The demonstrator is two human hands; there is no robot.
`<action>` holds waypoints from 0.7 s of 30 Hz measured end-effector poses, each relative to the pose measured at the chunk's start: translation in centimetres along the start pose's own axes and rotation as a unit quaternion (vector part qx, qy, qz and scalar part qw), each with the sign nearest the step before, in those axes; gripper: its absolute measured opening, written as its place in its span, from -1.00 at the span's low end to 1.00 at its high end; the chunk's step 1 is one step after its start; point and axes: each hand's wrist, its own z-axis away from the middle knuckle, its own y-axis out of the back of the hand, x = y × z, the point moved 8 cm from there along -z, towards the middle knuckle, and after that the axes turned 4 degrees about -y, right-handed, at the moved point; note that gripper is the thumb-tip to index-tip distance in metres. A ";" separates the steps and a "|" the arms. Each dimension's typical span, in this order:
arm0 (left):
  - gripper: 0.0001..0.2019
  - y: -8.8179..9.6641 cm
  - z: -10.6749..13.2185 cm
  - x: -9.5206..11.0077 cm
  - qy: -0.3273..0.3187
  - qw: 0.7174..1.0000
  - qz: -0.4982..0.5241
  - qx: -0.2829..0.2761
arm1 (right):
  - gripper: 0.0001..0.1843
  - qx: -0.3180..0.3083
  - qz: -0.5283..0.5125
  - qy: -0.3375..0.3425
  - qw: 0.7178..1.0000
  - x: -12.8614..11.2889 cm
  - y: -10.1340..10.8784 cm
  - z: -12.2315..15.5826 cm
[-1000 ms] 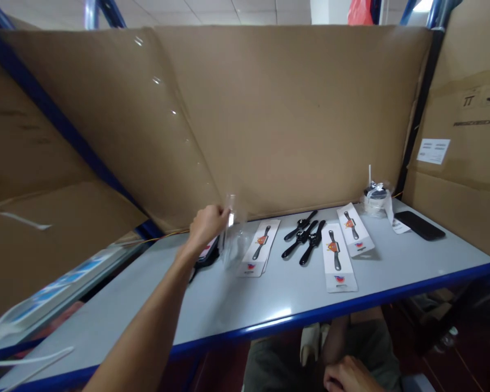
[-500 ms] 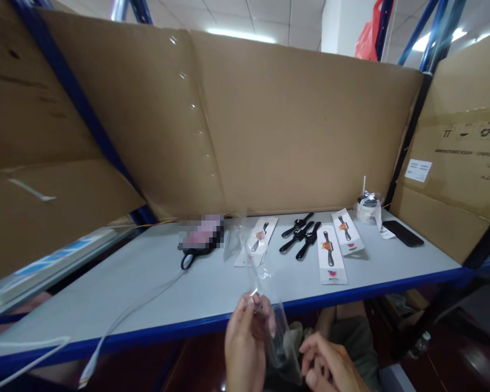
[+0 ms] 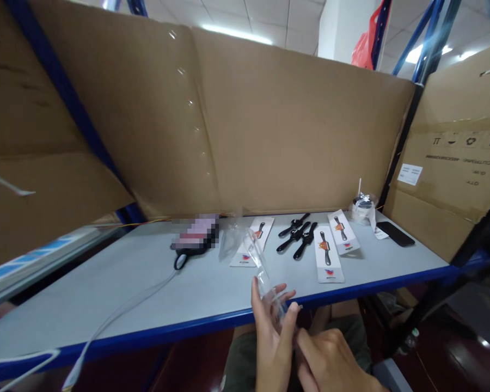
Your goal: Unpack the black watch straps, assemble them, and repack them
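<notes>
A long clear plastic bag runs from above the table down into my hands at the front edge. My left hand has it between the thumb and fingers, with several fingertips spread. Curled fingers of my right hand meet the lower end of the bag; their tips are partly hidden. Beyond the hands lies a white printed card, partly behind the plastic. To its right are three black spokeshaves. Two more printed cards, a front card and a back card, lie farther right.
A black phone lies at the right, near a plastic-wrapped cup with a straw. On the left, a blurred-out device has a white cable trailing forward. Cardboard walls surround the blue-edged table.
My left hand has shifted right and turned, with its fingers spreading around the plastic. My right hand has come in from the right to meet the bag's lower end. The view has shifted slightly.
</notes>
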 end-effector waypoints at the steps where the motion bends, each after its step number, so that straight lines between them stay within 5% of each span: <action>1: -0.03 0.0 0.0 0.0 0.010 1.000 0.003 -0.010 | -0.77 -0.007 0.002 -0.001 1.000 -0.2 -0.1 -0.2; 8: -0.05 1.2 -1.9 0.4 0.060 0.994 0.089 -0.005 | -0.69 0.005 -0.020 0.001 1.000 -1.0 1.0 -0.1; 14: -0.21 0.7 -8.2 3.5 0.049 0.989 0.129 -0.059 | -0.80 0.044 -0.024 -0.013 0.999 -0.4 3.3 0.5; 18: -0.44 1.2 -12.7 1.7 0.118 0.974 0.189 -0.045 | -0.79 0.041 -0.019 0.000 0.999 -0.5 2.7 0.3; 21: -0.56 1.6 -13.7 -0.2 0.177 0.955 0.237 -0.031 | -0.69 0.026 0.000 -0.063 0.998 1.1 3.1 -0.8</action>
